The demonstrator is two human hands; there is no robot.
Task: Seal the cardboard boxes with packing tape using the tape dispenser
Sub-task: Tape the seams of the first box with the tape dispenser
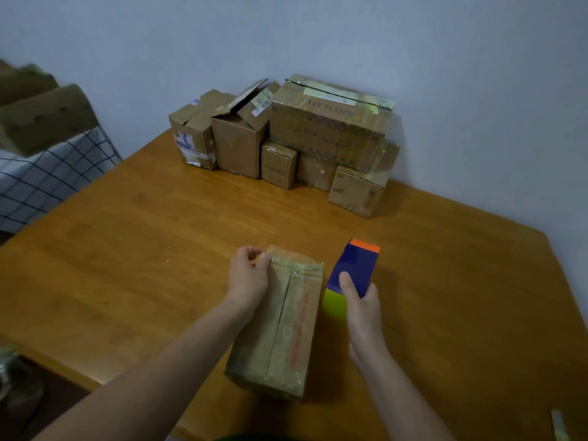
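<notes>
One taped, oblong cardboard box [286, 323], far corner pinched by left hand [249, 276]; beside it, right hand [361, 308] grips blue tape dispenser [353, 265].

Open tabletop [191, 218] between near box [286, 329] and far box stack [318, 132]

Your left hand [248, 278] pinches the far corner of the long box [280, 323], at its 11 o'clock. The box lies flat on the wooden table [143, 233], with tape over the top seam. Your right hand [362, 310] grips the tape dispenser [354, 265], which has a blue body and orange tip, just beside the box at its 2 o'clock. Stack of boxes [318, 132] at 12 o'clock against the wall, some flaps up. Checked cloth [47, 176] at 9 o'clock, blurred cardboard above it.
</notes>
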